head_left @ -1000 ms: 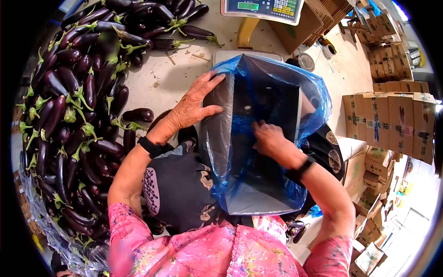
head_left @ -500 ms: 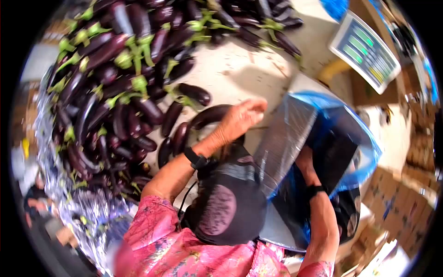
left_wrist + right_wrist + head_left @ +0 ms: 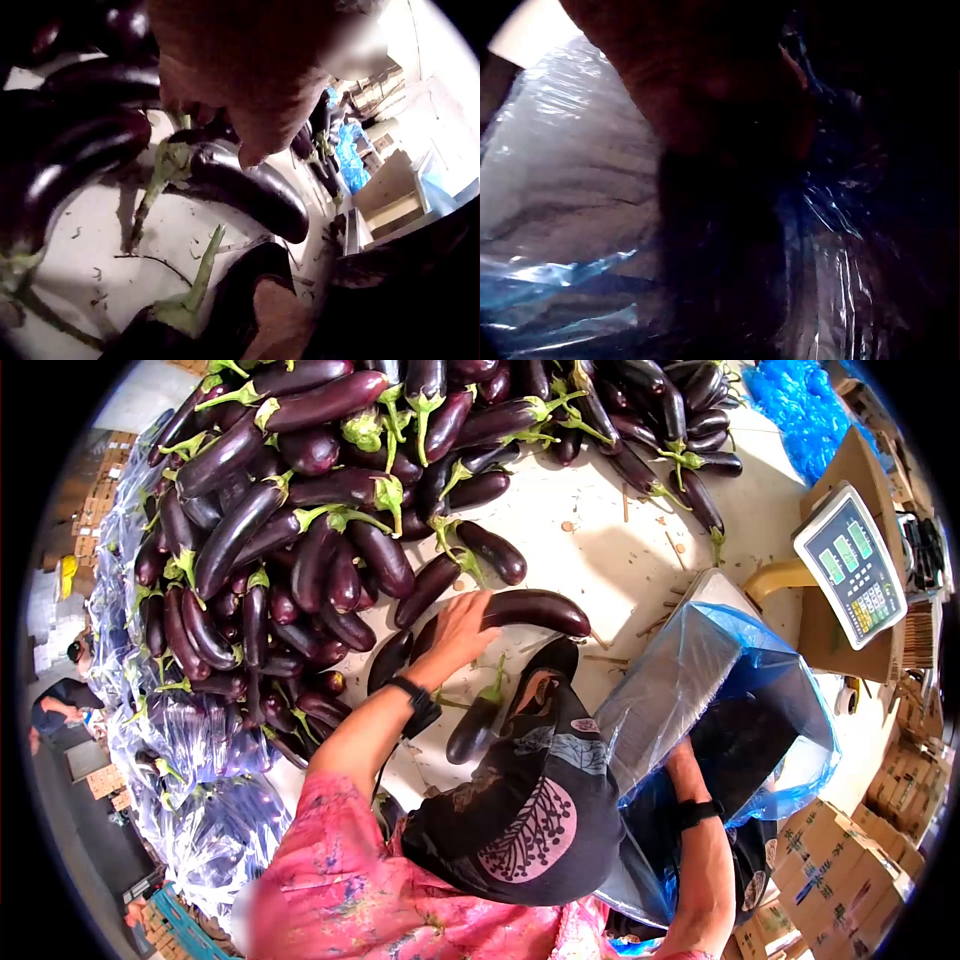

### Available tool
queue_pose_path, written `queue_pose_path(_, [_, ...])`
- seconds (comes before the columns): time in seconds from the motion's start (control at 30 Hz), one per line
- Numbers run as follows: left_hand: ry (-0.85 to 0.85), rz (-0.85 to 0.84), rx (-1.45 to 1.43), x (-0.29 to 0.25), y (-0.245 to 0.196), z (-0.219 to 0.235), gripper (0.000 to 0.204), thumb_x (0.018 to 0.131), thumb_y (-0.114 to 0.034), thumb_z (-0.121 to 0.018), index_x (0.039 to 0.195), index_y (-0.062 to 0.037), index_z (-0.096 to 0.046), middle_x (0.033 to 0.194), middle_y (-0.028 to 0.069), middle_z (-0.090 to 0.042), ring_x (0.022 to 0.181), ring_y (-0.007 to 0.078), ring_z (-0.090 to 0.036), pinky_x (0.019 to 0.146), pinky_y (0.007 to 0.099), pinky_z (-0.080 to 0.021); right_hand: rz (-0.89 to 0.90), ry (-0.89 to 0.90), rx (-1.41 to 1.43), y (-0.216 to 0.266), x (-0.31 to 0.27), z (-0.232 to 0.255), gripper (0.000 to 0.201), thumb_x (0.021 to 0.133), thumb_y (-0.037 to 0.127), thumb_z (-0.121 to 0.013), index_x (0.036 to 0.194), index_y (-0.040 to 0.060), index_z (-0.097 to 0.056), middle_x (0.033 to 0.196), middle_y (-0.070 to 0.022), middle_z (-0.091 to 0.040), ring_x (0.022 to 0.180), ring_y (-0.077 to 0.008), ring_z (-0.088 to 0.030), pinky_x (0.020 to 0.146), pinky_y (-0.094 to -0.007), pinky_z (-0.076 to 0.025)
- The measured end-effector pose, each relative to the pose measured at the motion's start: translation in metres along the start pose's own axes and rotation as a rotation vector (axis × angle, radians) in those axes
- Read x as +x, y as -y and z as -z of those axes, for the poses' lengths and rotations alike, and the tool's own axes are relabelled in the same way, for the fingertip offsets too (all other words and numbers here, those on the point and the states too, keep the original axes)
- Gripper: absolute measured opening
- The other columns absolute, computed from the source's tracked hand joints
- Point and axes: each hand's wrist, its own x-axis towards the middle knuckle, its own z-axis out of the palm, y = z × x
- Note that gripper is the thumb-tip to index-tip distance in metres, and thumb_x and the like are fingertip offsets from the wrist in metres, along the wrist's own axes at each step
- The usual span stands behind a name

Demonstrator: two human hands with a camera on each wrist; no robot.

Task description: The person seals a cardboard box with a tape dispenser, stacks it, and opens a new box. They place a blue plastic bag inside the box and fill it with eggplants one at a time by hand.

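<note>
In the head view my left hand [image 3: 460, 630] reaches over a long dark purple eggplant [image 3: 545, 610] on the pale table. The left wrist view shows its thumb tip [image 3: 253, 159] right at the upper edge of that eggplant [image 3: 251, 187], with the fingertips bent down near the green cap. Another eggplant [image 3: 478, 722] lies near the knee, its stem pointing up. My right hand [image 3: 720, 97] is down inside a box lined with a blue plastic bag [image 3: 665, 670]; its fingers are lost in darkness, and the box wall hides it in the head view.
A large heap of eggplants [image 3: 300, 550] covers the left and back of the table [image 3: 590, 520]. A scale display [image 3: 852, 565] stands at the right. Blue plastic [image 3: 805, 410] lies at the back right, and cardboard boxes [image 3: 840, 860] are stacked at the lower right.
The left hand has left the lined box's edge and moved left to the long eggplant. The right hand has gone deeper into the box. The head view has swung left toward the heap.
</note>
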Motion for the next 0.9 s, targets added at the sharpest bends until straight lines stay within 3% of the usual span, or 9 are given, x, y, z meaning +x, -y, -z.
queue_pose_path(0.2, [0.247, 0.170, -0.013, 0.040, -0.018, -0.015, 0.069, 0.073, -0.024, -0.079, 0.132, -0.0041, -0.051, 0.126, 0.0210, -0.056, 0.120, 0.0339, -0.052, 0.098, 0.0433, -0.046, -0.102, 0.174, -0.228, 0.086, -0.043, 0.107, 0.023, 0.084, 0.013, -0.066, 0.104, 0.0019, -0.067, 0.091, -0.0254, -0.069, 0.088, -0.0393, -0.069, 0.078, -0.0475, -0.055])
queue_pose_path(0.27, [0.290, 0.268, -0.221, 0.042, -0.015, -0.001, 0.064, 0.073, -0.026, -0.080, 0.127, -0.0035, -0.055, 0.123, 0.0187, -0.059, 0.115, 0.0292, -0.057, 0.095, 0.0388, -0.048, 0.060, 0.022, 0.080, 0.089, -0.063, 0.133, 0.021, 0.087, 0.011, -0.065, 0.104, -0.0003, -0.066, 0.085, -0.0258, -0.068, 0.081, -0.0408, -0.069, 0.070, -0.0433, -0.055])
queue_pose_path(0.33, [0.410, 0.327, -0.806, 0.038, -0.019, 0.027, 0.064, 0.077, -0.033, -0.078, 0.127, -0.0003, -0.056, 0.117, 0.0105, -0.062, 0.104, 0.0152, -0.057, 0.089, 0.0292, -0.048, -0.050, 0.010, 0.431, 0.106, -0.075, 0.154, 0.021, 0.091, 0.009, -0.064, 0.107, -0.0053, -0.066, 0.080, -0.0186, -0.071, 0.069, -0.0247, -0.070, 0.065, -0.0318, -0.054])
queue_pose_path(0.4, [0.357, 0.305, -1.026, 0.037, -0.045, 0.062, 0.064, 0.080, -0.032, -0.075, 0.130, 0.0013, -0.053, 0.115, 0.0084, -0.061, 0.102, 0.0151, -0.057, 0.090, 0.0300, -0.047, -0.070, 0.008, 0.542, 0.123, -0.084, 0.169, 0.025, 0.093, 0.011, -0.063, 0.112, -0.0063, -0.064, 0.086, -0.0126, -0.072, 0.077, -0.0161, -0.068, 0.072, -0.0288, -0.054])
queue_pose_path(0.5, [0.203, 0.182, -1.010, 0.045, -0.106, 0.116, 0.065, 0.084, -0.032, -0.072, 0.135, 0.0003, -0.049, 0.116, 0.0078, -0.059, 0.100, 0.0150, -0.056, 0.091, 0.0289, -0.046, 0.018, -0.136, 0.681, 0.156, -0.084, 0.180, 0.033, 0.094, 0.014, -0.064, 0.120, -0.0053, -0.061, 0.100, -0.0118, -0.071, 0.088, -0.0158, -0.068, 0.081, -0.0287, -0.054])
queue_pose_path(0.63, [-0.085, -0.296, -0.916, 0.058, -0.204, 0.158, 0.073, 0.084, -0.025, -0.072, 0.143, 0.0011, -0.036, 0.119, 0.0146, -0.057, 0.106, 0.0207, -0.058, 0.096, 0.0336, -0.047, 0.163, -0.236, 0.862, 0.206, -0.066, 0.200, 0.090, 0.082, 0.027, -0.081, 0.152, 0.0006, -0.030, 0.145, -0.0241, -0.047, 0.128, -0.0283, -0.051, 0.105, -0.0401, -0.043])
queue_pose_path(0.73, [-0.103, -0.672, -0.561, 0.044, -0.262, 0.177, 0.085, 0.078, -0.021, -0.077, 0.149, -0.0037, -0.033, 0.142, 0.0229, -0.042, 0.128, 0.0333, -0.048, 0.107, 0.0412, -0.041, 0.296, -0.492, 1.255, 0.248, -0.063, 0.210, 0.084, 0.079, 0.032, -0.084, 0.142, 0.0026, -0.038, 0.126, -0.0151, -0.055, 0.115, -0.0260, -0.055, 0.099, -0.0388, -0.045])
queue_pose_path(0.8, [0.143, -0.919, -0.690, 0.038, -0.272, 0.187, 0.081, 0.076, -0.017, -0.079, 0.147, -0.0053, -0.041, 0.146, 0.0222, -0.039, 0.132, 0.0361, -0.045, 0.107, 0.0427, -0.040, 0.030, -0.538, 1.369, 0.238, -0.078, 0.234, 0.050, 0.081, 0.029, -0.078, 0.117, 0.0037, -0.054, 0.097, -0.0038, -0.061, 0.086, -0.0129, -0.060, 0.075, -0.0284, -0.049])
queue_pose_path(0.9, [0.521, -0.679, -0.896, 0.026, -0.270, 0.193, 0.067, 0.079, -0.007, -0.074, 0.142, -0.0052, -0.050, 0.126, 0.0154, -0.061, 0.112, 0.0267, -0.061, 0.092, 0.0349, -0.052, 0.068, -0.453, 1.289, 0.196, -0.106, 0.222, 0.055, 0.085, 0.037, -0.070, 0.123, -0.0009, -0.056, 0.105, -0.0095, -0.066, 0.089, -0.0172, -0.065, 0.081, -0.0310, -0.052])
